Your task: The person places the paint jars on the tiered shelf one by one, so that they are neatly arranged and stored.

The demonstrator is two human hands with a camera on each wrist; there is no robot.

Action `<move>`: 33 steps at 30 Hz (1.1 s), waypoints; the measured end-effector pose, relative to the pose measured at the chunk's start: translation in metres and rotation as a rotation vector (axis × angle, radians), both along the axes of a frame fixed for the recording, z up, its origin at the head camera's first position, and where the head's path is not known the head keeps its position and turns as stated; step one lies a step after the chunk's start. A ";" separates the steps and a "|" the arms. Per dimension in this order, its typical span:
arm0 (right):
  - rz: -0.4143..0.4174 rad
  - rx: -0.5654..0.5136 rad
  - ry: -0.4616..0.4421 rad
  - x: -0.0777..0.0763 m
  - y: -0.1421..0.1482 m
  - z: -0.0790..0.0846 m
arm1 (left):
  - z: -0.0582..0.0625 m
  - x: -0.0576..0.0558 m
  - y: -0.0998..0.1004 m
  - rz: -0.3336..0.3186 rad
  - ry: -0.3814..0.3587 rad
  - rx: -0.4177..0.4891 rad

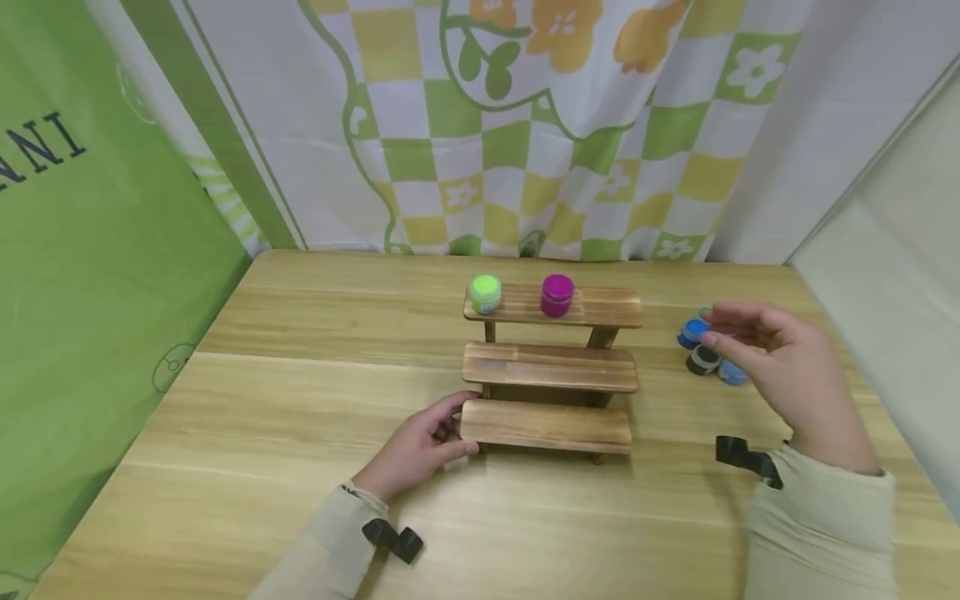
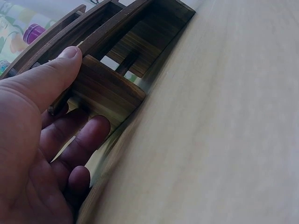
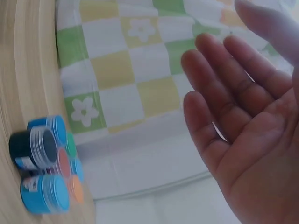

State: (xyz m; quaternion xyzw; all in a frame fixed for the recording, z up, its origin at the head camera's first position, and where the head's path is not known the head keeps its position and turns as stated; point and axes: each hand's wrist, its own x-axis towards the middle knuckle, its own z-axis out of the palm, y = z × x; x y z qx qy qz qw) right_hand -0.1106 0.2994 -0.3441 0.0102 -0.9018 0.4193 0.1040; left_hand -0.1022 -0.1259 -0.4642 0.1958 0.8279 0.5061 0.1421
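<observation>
A three-tier wooden stand (image 1: 551, 369) stands in the middle of the table. My left hand (image 1: 411, 454) grips the left end of its lowest step; in the left wrist view the thumb (image 2: 63, 70) lies on the step's end, with the fingers curled beneath. On the top step sit a bright green paint jar (image 1: 486, 295) at the left and a purple paint jar (image 1: 557, 297) near the middle. Over a cluster of jars at the right hovers my right hand (image 1: 787, 362), fingers loosely bent and holding nothing. It partly hides the cluster in the head view.
The cluster includes a dark blue jar (image 3: 49, 128), a black jar (image 3: 32, 148), a light blue jar (image 3: 44, 193), an orange jar (image 3: 74, 189) and a red one (image 3: 62, 163). A patterned curtain (image 1: 525, 158) hangs behind the table; green cloth (image 1: 90, 275) borders its left side.
</observation>
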 end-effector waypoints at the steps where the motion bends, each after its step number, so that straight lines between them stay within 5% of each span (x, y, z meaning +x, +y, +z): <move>1: -0.001 0.007 -0.018 0.000 0.003 0.000 | 0.000 0.000 0.000 0.000 0.001 -0.001; 11: -0.034 -0.023 -0.142 0.002 0.026 -0.005 | -0.003 0.000 -0.002 0.005 -0.001 0.006; 33: -0.122 -0.082 -0.171 -0.009 0.057 -0.045 | 0.000 0.000 0.000 0.003 0.011 -0.010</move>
